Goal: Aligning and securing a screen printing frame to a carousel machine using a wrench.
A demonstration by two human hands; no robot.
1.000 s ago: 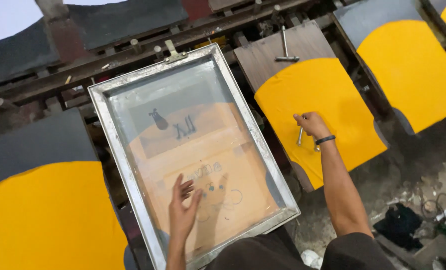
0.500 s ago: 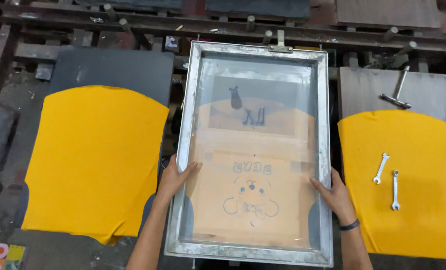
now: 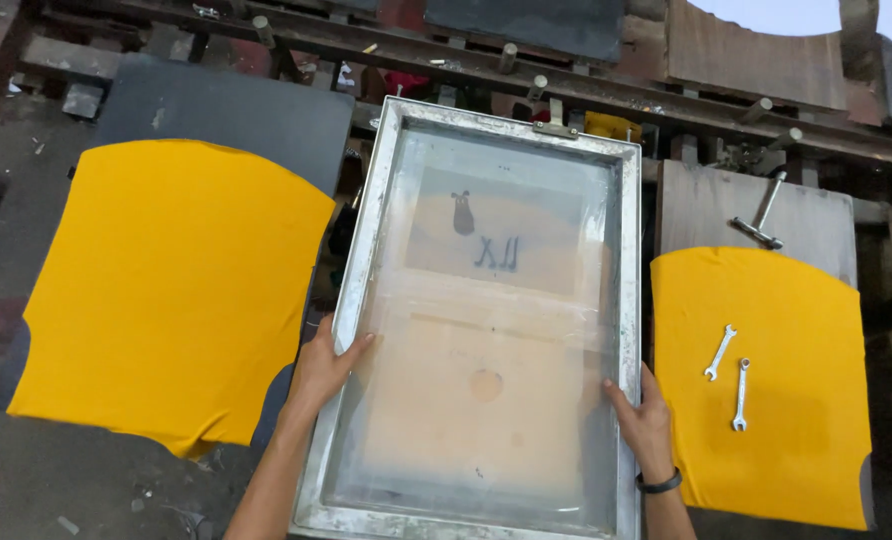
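Tilted since before, the screen frame (image 3: 496, 320) sits between both hands, left (image 3: 324, 365) and right (image 3: 644, 425), gripping its side rails.

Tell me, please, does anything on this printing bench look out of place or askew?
Two small spanners lie loose on the yellow fabric to the right of the screen frame, an odd spot for tools. The frame itself sits slightly tilted between the left hand and right hand.
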